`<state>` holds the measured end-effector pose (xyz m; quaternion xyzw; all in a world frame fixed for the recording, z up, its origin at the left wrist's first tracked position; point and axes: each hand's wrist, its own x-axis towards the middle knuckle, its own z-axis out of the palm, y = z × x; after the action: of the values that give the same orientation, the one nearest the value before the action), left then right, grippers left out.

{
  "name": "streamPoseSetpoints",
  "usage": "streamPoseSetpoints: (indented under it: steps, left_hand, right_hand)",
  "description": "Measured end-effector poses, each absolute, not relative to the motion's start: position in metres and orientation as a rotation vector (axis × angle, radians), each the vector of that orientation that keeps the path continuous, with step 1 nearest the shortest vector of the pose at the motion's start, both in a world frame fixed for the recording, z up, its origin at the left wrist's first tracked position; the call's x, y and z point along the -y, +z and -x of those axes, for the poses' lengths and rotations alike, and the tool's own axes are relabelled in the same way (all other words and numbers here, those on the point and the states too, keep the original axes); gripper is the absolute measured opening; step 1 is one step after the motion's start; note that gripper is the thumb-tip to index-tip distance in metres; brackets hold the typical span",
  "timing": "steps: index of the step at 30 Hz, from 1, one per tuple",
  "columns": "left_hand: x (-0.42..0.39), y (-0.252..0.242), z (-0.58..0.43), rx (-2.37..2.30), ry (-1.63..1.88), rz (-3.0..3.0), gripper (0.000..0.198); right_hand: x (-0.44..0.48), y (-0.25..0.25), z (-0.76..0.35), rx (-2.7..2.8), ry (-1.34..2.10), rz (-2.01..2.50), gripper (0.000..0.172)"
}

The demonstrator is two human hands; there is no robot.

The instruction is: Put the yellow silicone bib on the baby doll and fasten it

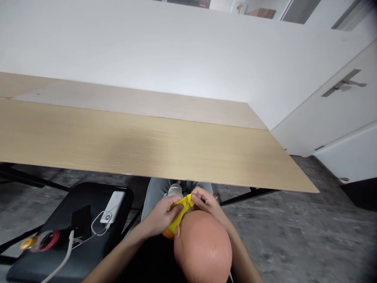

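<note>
A bald doll (203, 247) rests on my lap with the back of its head toward me. Around its neck and shoulder lies a yellow piece of doll clothing (179, 217). My left hand (163, 216) pinches the left part of this cloth between thumb and fingers. On the other side, my right hand (204, 199) grips the upper end of the same yellow cloth with thumb and forefinger. The doll's head hides its face and part of its body. An orange patch shows below the cloth.
A long wooden table (182, 153) stands in front of me against a white wall. To my left, a black chair (97, 192) holds a white power bank (112, 206) with a cable, a dark flat device (81, 222) and a bottle with a yellow cap (28, 243). A door (335, 102) is at right.
</note>
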<state>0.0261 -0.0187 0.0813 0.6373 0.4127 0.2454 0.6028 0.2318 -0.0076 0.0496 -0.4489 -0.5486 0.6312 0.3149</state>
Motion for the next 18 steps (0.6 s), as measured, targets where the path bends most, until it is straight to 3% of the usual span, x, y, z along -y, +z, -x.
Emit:
streamPoseSetpoints:
  steps: [18]
  left_hand:
    - [0.0181, 0.0781, -0.0274, -0.946, 0.644, -1.399, 0.027]
  right_hand:
    - [0.0109, 0.0396, -0.2289, 1.415, 1.557, 1.266, 0.034]
